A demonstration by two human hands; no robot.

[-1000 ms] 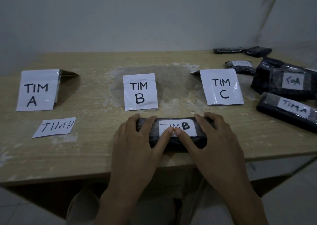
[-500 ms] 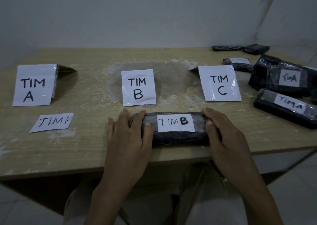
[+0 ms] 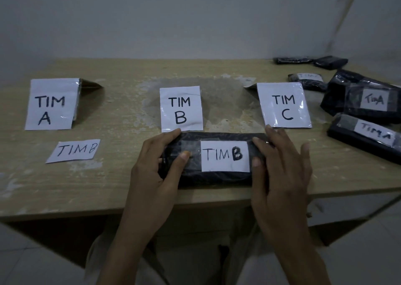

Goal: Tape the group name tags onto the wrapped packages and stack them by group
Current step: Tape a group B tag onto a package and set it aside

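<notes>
A black wrapped package [image 3: 217, 177] lies near the table's front edge, just below the standing TIM B sign [image 3: 181, 109]. A white tag reading TIM B [image 3: 224, 156] is taped on its top under clear tape. My left hand [image 3: 156, 171] grips the package's left end, index finger along the far edge and thumb on the tape. My right hand [image 3: 282, 169] lies over the right end with fingers stretched out, thumb pressing beside the tag. A loose TIM B tag [image 3: 73, 151] lies on the table to the left.
Standing signs TIM A [image 3: 51, 104] and TIM C [image 3: 284, 105] flank the middle sign. At the right lie two packages tagged TIM A [image 3: 338, 98] [image 3: 342, 132] and a small tagged one [image 3: 308, 85]. Two untagged packages [image 3: 290, 60] [image 3: 329, 62] lie at the back right.
Both hands slid outward from the tag's middle to the package's ends. The package has shifted away from me, up to the foot of the TIM B sign.
</notes>
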